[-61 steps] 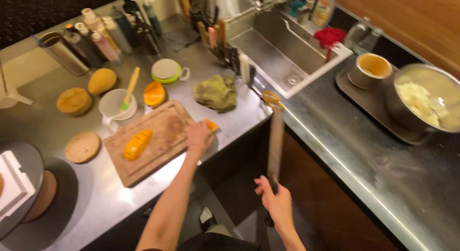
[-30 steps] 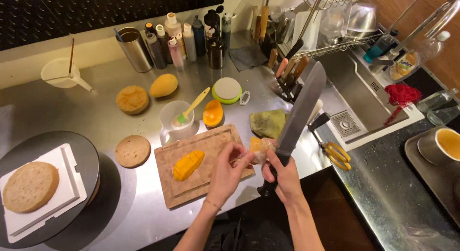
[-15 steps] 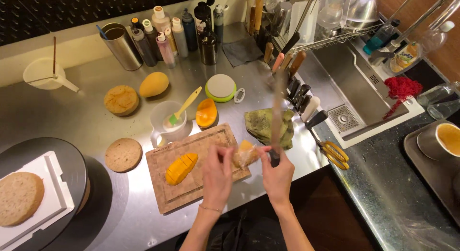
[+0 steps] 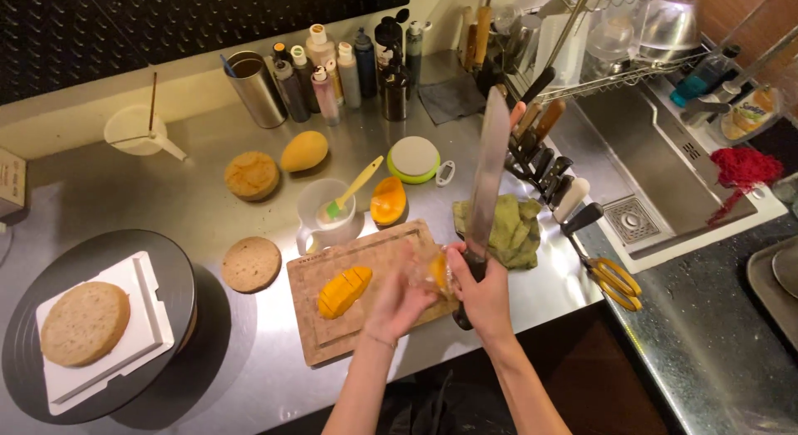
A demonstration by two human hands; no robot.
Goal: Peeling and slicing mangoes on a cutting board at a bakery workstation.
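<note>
Head view | right hand [image 4: 485, 292] fisted on the handle of a long knife [image 4: 486, 181], blade pointing up and away | left hand [image 4: 399, 295] blurred, fingers curled on a mango piece [image 4: 439, 271], mostly hidden between both hands | over the cutting board [image 4: 332, 339] beside a scored mango half [image 4: 344, 290] | green cloth [image 4: 509, 227] just right.

Both bare forearms extend forward and converge. The right hand [image 4: 485, 295] is clenched in a fist; the left hand [image 4: 399, 298], motion-blurred, curls beside it, touching.
</note>
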